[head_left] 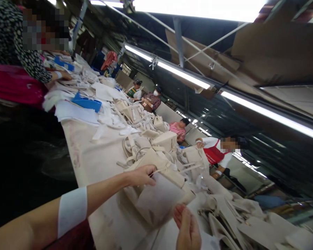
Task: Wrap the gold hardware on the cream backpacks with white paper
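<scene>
A cream handbag (146,158) stands tilted on the table in front of me, its thin strap looped over the top. A thin white sheet (159,192) covers part of its front. My left hand (143,175) pinches the upper left edge of this sheet between thumb and fingers, close against the bag. Below the bag's lower right corner is my right hand (187,225), with slightly curved fingers and nothing visible in it. It is close to the bag; whether it touches is unclear.
Cream bags (135,113) are heaped along the table (80,149), with flat cream pieces (240,218) at right. White papers (77,111) and a blue tray (87,103) lie farther left. A co-worker in a red apron (214,152) handles a bag opposite; others work along the table.
</scene>
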Action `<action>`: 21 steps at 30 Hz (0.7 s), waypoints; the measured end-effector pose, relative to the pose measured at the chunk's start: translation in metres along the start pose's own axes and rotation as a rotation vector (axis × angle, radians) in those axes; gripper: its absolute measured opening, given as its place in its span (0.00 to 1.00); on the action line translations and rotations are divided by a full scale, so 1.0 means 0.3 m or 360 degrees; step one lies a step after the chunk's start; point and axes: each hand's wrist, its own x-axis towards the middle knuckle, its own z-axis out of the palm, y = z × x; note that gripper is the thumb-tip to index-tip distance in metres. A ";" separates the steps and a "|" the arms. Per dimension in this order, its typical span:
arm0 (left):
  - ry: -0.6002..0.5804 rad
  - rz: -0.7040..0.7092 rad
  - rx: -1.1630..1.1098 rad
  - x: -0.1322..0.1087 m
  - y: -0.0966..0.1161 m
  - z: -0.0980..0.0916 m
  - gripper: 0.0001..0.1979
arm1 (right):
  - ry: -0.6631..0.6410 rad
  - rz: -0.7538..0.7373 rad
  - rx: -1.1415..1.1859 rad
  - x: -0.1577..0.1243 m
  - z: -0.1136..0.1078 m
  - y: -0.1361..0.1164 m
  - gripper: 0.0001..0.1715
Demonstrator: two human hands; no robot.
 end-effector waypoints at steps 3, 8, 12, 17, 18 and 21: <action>-0.0095 -0.0050 -0.0076 -0.002 0.010 -0.015 0.15 | -0.0267 0.0154 0.0050 0.060 0.010 0.023 0.37; -0.0155 -0.0102 -0.0083 0.000 0.015 -0.037 0.14 | -0.0232 0.0251 0.0204 0.083 0.087 -0.025 0.48; -0.0124 -0.0075 -0.0069 -0.005 0.023 -0.040 0.15 | -0.0345 0.0417 0.0303 0.077 0.113 -0.076 0.46; 0.0068 0.0016 -0.0023 -0.018 0.040 -0.036 0.13 | -0.0324 0.0114 -0.0482 0.098 0.079 -0.087 0.33; 0.0104 0.0019 -0.0011 -0.021 0.043 -0.033 0.13 | -0.0309 0.0015 -0.0646 0.103 0.067 -0.085 0.31; 0.0131 0.0002 -0.0015 -0.027 0.055 -0.024 0.13 | -0.0325 -0.0200 -0.0945 0.104 0.021 -0.074 0.29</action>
